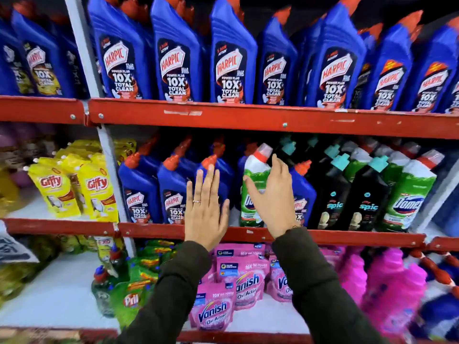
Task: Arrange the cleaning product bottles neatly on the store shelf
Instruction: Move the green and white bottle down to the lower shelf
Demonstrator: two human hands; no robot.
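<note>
On the middle shelf (248, 233) a green Domex bottle (253, 175) with a red and white cap stands among blue Harpic bottles (139, 189). My right hand (273, 197) spans it, thumb at its left edge and fingers along its right side. My left hand (206, 207) is flat with fingers spread, held in front of a blue Harpic bottle (221, 175) just left of the Domex one. To the right stand black Spic bottles (365, 194) and another green Domex bottle (409, 194).
The top shelf (248, 117) carries a row of large blue Harpic bottles (231, 58). Yellow Giffy pouches (96, 192) lie at the left of the middle shelf. Below are pink Vanish pouches (246, 279), magenta bottles (392, 289) and green packs (139, 276).
</note>
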